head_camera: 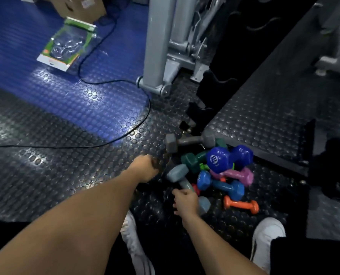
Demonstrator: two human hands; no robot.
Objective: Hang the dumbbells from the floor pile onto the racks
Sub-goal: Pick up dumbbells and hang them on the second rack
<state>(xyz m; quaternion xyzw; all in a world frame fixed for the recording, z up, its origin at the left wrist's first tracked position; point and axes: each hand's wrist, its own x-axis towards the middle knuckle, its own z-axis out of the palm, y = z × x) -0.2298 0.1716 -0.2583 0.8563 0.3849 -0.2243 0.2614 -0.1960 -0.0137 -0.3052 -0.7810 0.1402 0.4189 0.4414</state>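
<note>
Head view is looking down at both bare arms reaching toward a heap of dumbbells on the studded black floor [46, 175]. The right hand [185, 202] is curling its fingers round the handle of a pale grey-blue dumbbell [178, 172], whose one head is sticking up just beyond the knuckles while the other head is showing just to the right of the wrist. The left hand [145, 168] is hanging above the floor, just to the left of that dumbbell; its fingers are bent under and blurred, so I cannot tell whether it is gripping anything.

Just beyond and to the right of the right hand, the pile is lying close together: a large dark blue dumbbell [218, 159] is sitting on top, a pink dumbbell [242, 175] is lying under it, a mid-blue dumbbell [222, 185] is lying nearer the hand, and a dark green dumbbell [191, 160] is poking out beside the grey-blue one. An orange dumbbell [242, 205] is lying alone, to the right of the right wrist. A grey hex dumbbell [191, 140] is resting on the far side of the heap.

Far beyond the left hand, a grey machine frame [159, 46] is standing on the floor, a black cable [113, 139] is trailing across it, and a green-edged package [68, 44] is lying on the blue floor area. Two white shoes [266, 235] are showing below the arms.
</note>
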